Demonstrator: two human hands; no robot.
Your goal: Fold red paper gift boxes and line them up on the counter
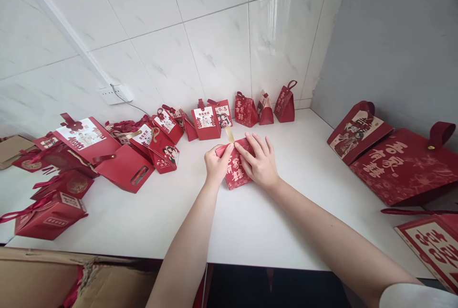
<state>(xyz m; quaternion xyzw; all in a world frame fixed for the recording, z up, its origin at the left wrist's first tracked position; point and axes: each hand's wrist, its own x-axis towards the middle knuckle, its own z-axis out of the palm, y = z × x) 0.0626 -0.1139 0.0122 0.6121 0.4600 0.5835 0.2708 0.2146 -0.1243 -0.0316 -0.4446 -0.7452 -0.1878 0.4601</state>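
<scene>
A small red gift box (236,174) with pale Chinese characters stands on the white table in front of me, held between both hands. A short gold ribbon (230,134) sticks up from its top edge. My left hand (217,164) grips the upper left of the box, its thumb pressed at the base of the ribbon. On the other side, my right hand (260,162) holds the right part of the box. Its index fingertip meets the ribbon's base beside the left thumb, while the other fingers stretch past the box's top edge. The back of the box is hidden.
Several finished-looking red boxes (245,110) line the tiled wall. More handled boxes (125,167) crowd the left side of the white table (171,222). Larger red boxes (404,167) stand at the right by the grey panel. A cardboard carton (39,279) sits below the front left edge.
</scene>
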